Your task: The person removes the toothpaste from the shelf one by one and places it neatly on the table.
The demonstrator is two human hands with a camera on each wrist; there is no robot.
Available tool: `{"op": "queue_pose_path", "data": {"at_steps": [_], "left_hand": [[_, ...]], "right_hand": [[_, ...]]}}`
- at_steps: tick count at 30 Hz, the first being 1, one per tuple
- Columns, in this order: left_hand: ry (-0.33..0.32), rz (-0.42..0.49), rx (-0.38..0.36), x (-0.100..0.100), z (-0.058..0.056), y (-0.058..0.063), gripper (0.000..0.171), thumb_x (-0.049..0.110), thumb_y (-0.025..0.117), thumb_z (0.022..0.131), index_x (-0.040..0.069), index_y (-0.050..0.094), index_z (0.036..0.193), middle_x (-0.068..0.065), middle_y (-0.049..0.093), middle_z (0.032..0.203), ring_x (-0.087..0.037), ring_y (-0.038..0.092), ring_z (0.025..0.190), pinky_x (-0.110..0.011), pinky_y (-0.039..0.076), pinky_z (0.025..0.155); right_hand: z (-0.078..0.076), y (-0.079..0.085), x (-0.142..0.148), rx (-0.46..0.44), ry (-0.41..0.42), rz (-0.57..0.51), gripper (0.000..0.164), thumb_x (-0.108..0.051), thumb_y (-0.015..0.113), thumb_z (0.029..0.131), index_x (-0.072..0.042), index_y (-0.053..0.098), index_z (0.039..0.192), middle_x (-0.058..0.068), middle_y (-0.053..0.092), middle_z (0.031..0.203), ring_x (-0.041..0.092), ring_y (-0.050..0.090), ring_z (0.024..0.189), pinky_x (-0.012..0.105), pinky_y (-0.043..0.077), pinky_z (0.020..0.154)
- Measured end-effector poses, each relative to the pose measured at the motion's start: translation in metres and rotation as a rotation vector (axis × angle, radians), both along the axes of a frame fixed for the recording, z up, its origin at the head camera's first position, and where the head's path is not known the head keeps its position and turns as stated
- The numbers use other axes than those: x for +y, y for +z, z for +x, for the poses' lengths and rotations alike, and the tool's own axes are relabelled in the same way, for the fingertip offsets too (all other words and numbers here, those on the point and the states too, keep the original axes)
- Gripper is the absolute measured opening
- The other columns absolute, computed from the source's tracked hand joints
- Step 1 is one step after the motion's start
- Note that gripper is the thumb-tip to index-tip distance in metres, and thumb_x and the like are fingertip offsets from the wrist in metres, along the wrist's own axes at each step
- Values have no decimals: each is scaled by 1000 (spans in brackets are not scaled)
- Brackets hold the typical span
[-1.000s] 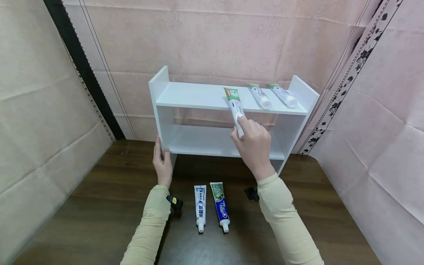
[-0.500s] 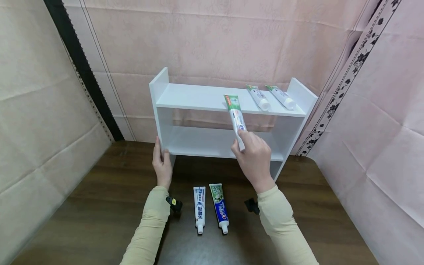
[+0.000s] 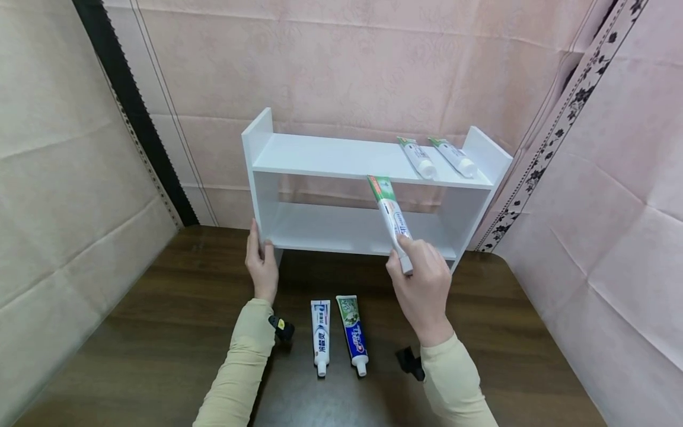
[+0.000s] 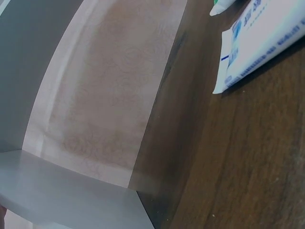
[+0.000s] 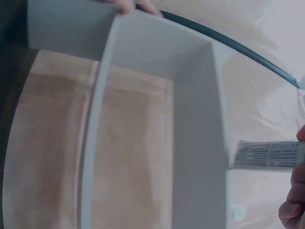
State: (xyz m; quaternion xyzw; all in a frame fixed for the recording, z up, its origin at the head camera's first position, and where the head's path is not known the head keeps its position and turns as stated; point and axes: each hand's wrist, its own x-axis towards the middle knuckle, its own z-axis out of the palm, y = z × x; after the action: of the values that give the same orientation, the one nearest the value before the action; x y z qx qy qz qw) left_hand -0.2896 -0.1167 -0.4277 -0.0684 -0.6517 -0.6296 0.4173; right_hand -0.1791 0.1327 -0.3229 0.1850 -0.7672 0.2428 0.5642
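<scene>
In the head view my right hand [image 3: 421, 287] pinches the end of a white toothpaste tube with a green top [image 3: 392, 213], held tilted in front of the white two-tier shelf [image 3: 325, 155]. The right wrist view shows fine print on this tube [image 5: 267, 155]. My left hand [image 3: 261, 264] holds the shelf's lower left side panel between thumb and fingers. Two similar toothpaste tubes lie side by side on the upper tier: one nearer the middle [image 3: 418, 159], one at the right [image 3: 453, 158].
On the brown table [image 3: 176, 332], a white-and-blue toothpaste tube [image 3: 321, 337] and a green-and-blue toothpaste tube [image 3: 353, 333] lie between my forearms. Pale cloth walls [image 3: 363, 65] stand behind and at both sides. The lower tier [image 3: 331, 225] carries nothing visible.
My right hand has drawn the toothpaste tube down and slightly right, from the upper tier's front edge toward me. My left hand stays on the shelf's side.
</scene>
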Motion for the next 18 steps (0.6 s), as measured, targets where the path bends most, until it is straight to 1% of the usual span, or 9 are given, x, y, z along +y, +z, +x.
{"op": "queue_pose_path", "data": {"at_steps": [3,7,9,10,13,16,17,18], "left_hand": [[-3,9,-16,3,4,3,53,-2,41,97,5,36,149,-23,47,140,-28,47,120,-16,37,94],[-2,10,-34,2,6,4,53,-2,41,97,6,36,149,-22,47,140,-28,47,121,-15,37,94],[-5,7,-34,2,5,3,53,-2,41,97,6,36,149,-23,47,140,-29,47,122,-14,36,94],[-6,7,-37,2,5,3,53,-2,41,97,6,36,149,-23,47,141,-29,47,123,-16,36,95],[-5,5,-48,2,6,4,54,-2,42,97,7,36,150,-23,47,140,-28,47,122,-27,39,99],[-2,0,-59,1,7,6,54,-2,41,97,8,36,150,-22,47,140,-27,47,123,-37,40,100],[-3,0,-59,1,7,6,54,-1,41,97,8,36,150,-22,47,141,-26,46,124,-36,39,100],[-4,1,-59,1,7,6,54,-1,41,97,9,36,150,-21,46,141,-26,46,124,-33,39,100]], "right_hand": [[12,-1,3,-6,4,-45,20,-8,58,83,-1,67,99,16,65,75,25,50,58,40,42,57],[20,-4,4,-38,9,-52,19,-7,58,82,-1,66,99,16,68,79,29,57,66,43,47,63],[23,-7,5,-46,7,-50,19,-5,59,81,-2,67,98,16,69,80,29,58,67,43,47,62],[25,-8,6,-50,5,-55,19,-5,60,81,-2,68,98,15,70,80,28,58,67,42,47,61],[30,-11,8,-76,-11,-86,18,-4,61,80,-4,69,97,13,69,77,24,55,62,35,43,54],[36,-16,10,-132,-31,-107,14,-5,61,82,-5,68,94,10,66,70,18,49,55,27,36,48],[39,-18,11,-156,-42,-104,12,-5,61,83,-5,67,93,9,64,67,15,47,53,24,33,47],[40,-20,12,-178,-49,-98,10,-5,60,84,-6,67,92,7,62,65,14,45,52,23,32,47]]}}
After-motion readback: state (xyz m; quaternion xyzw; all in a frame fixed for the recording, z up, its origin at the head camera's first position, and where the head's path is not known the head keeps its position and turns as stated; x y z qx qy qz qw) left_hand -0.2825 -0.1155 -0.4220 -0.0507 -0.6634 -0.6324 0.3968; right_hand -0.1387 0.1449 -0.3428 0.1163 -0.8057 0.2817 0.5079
